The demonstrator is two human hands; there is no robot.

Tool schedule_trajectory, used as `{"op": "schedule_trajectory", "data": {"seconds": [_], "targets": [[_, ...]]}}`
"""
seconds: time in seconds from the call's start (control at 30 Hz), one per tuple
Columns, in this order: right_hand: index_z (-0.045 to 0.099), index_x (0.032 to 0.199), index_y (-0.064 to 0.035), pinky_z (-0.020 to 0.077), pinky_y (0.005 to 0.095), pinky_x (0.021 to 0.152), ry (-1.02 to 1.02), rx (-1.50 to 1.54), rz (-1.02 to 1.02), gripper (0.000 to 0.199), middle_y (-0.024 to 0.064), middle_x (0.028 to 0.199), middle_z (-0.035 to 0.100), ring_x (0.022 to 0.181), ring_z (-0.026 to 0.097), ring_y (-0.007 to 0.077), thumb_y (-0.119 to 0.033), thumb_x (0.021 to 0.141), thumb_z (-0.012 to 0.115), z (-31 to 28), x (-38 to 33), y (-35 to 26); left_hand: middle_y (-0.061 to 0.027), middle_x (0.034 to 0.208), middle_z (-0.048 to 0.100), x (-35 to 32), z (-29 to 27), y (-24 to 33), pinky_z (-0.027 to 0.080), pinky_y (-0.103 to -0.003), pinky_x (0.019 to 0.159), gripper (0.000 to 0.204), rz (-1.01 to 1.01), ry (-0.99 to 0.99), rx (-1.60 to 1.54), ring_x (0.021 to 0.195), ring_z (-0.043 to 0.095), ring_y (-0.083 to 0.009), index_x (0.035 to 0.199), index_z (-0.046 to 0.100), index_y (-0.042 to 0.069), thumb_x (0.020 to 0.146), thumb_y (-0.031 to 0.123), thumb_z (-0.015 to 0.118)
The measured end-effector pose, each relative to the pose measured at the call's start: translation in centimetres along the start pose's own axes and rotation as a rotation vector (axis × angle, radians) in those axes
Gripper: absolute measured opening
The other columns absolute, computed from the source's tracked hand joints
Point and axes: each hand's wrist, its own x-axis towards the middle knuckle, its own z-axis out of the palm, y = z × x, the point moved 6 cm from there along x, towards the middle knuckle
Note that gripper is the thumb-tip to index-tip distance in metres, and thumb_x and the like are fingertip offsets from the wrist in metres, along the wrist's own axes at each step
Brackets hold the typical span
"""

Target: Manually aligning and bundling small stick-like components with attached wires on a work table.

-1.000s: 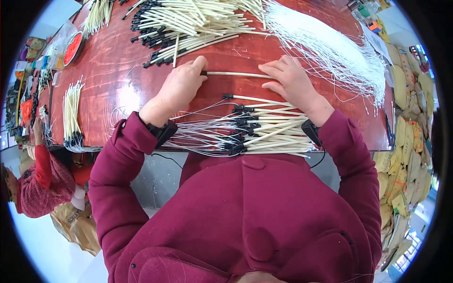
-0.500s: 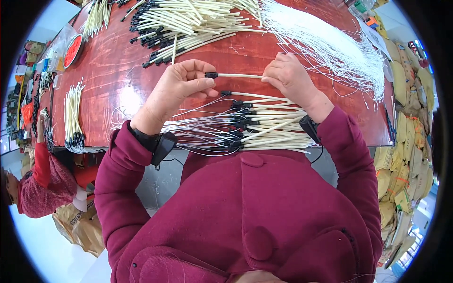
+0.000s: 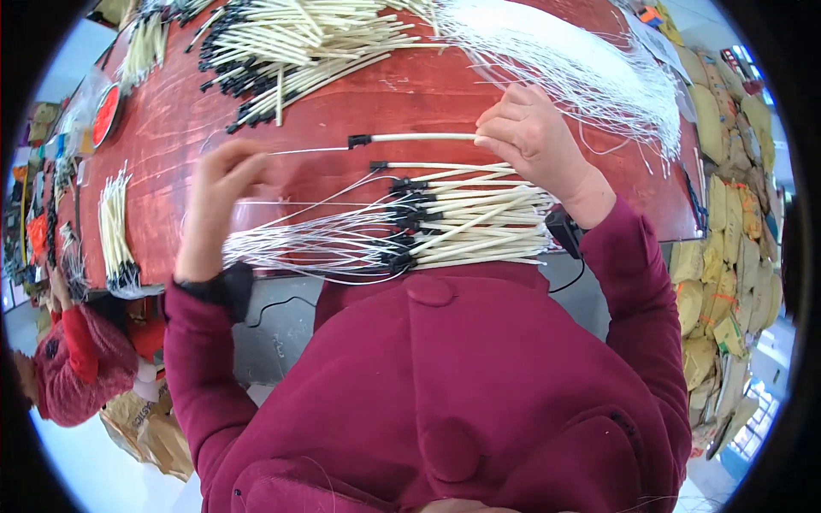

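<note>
A cream tube (image 3: pixel 423 137) with a black end cap (image 3: pixel 359 141) is held level above the table. My right hand (image 3: pixel 534 137) pinches its right end. From the black cap a thin white wire (image 3: pixel 312 151) runs straight left to the fingers of my left hand (image 3: pixel 229 184), which are closed on it and smeared by motion. Just below, a row of similar cream tubes (image 3: pixel 479 205) lies on the table near my body, black caps to the left. White wires (image 3: pixel 299 239) trail leftward from those caps. Neither hand touches that row.
On the red table (image 3: pixel 171 214), a big pile of capped tubes (image 3: pixel 299 34) lies at the back. A bundle of loose white wires (image 3: pixel 564 60) spreads at the back right. At left are a tube bundle (image 3: pixel 115 222) and a bowl of red bits (image 3: pixel 106 111). A co-worker (image 3: pixel 85 359) sits at far left.
My left hand has moved left and down from the black cap, and a straight length of white wire now shows between them. My right hand keeps its pinch on the tube.
</note>
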Motion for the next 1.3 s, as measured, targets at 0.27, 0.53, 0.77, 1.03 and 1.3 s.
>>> {"op": "schedule_trajectory", "data": {"seconds": [0.27, 0.53, 0.77, 1.03, 1.3], "targets": [[0.072, 0.087, -0.0086, 0.0403, 0.0383, 0.087, -0.247, 0.140, 0.154, 0.013, -0.0012, 0.093, 0.071, 0.092, 0.056, 0.0222, -0.022, 0.089, 0.073, -2.9, -5.7, 0.5, -0.0023, 0.089, 0.067, -4.6, -18.2, -11.6, 0.044, -0.026, 0.066, 0.022, 0.069, 0.469, 0.489, 0.074, 0.058, -0.0124, 0.107, 0.070, -0.001, 0.094, 0.016, 0.070], [0.070, 0.108, -0.0074, 0.0417, 0.0403, 0.090, -0.108, 0.026, 0.251, 0.020, 0.0058, 0.104, 0.070, 0.097, 0.057, 0.0260, -0.021, 0.093, 0.068, -1.5, -8.8, 3.9, -0.0074, 0.097, 0.068, -2.6, -5.7, -0.4, 0.050, -0.031, 0.074, 0.024, 0.233, 0.423, 0.658, 0.081, 0.062, -0.0177, 0.108, 0.072, 0.001, 0.090, 0.017, 0.075], [0.068, 0.115, -0.0058, 0.0431, 0.0395, 0.088, -0.043, -0.130, 0.279, 0.025, 0.0077, 0.104, 0.069, 0.095, 0.057, 0.0284, -0.019, 0.093, 0.068, -1.8, -9.9, 5.0, -0.0135, 0.097, 0.068, 1.4, 17.7, 8.2, 0.054, -0.042, 0.078, 0.021, 0.746, -0.389, 0.577, 0.090, 0.068, -0.0327, 0.103, 0.071, 0.003, 0.087, 0.015, 0.074], [0.068, 0.115, -0.0056, 0.0438, 0.0400, 0.085, -0.066, -0.100, 0.376, 0.024, 0.0062, 0.102, 0.069, 0.091, 0.057, 0.0267, -0.015, 0.093, 0.068, -2.7, -10.7, 4.4, -0.0145, 0.096, 0.067, 2.6, 26.7, 8.8, 0.055, -0.047, 0.081, 0.019, 0.948, -0.584, 0.876, 0.096, 0.067, -0.0369, 0.095, 0.067, 0.004, 0.085, 0.018, 0.074], [0.068, 0.115, -0.0046, 0.0447, 0.0399, 0.089, -0.069, -0.042, 0.299, 0.024, 0.0076, 0.105, 0.069, 0.097, 0.059, 0.0268, -0.013, 0.093, 0.068, -1.8, -9.4, 4.7, -0.0169, 0.080, 0.069, 4.7, 24.7, 8.5, 0.054, -0.047, 0.071, 0.015, 0.751, -0.507, 0.635, 0.078, 0.070, -0.0367, 0.090, 0.066, 0.001, 0.087, 0.015, 0.070]]}}
